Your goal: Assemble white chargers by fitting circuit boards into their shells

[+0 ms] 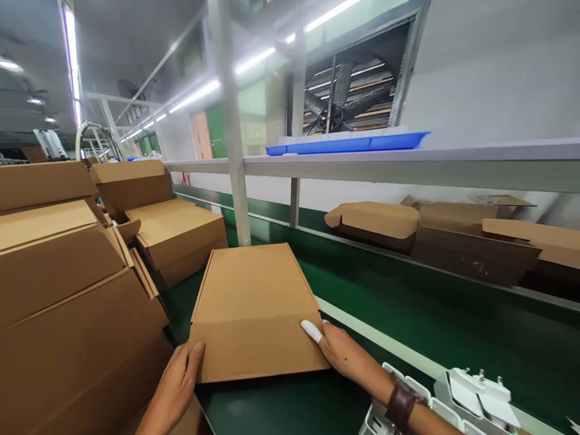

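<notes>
Between my two hands is a closed brown cardboard box (256,302), lying over the dark green work surface. My left hand (174,383) grips its near left corner, thumb on the front face and the other fingers hidden along the side. At the near right corner my right hand (333,347) holds the box, its thumb in a white finger cover resting on the front face. The right fingers behind the side are mostly out of sight. A dark brown band circles the right wrist.
Stacked cardboard boxes (67,338) rise on the left, with another box (181,226) behind. White plug adapters (480,393) sit lower right. Along the green conveyor belt (385,290), open cartons (471,241) stand on the far side. A shelf (453,154) above carries a blue tray (353,144).
</notes>
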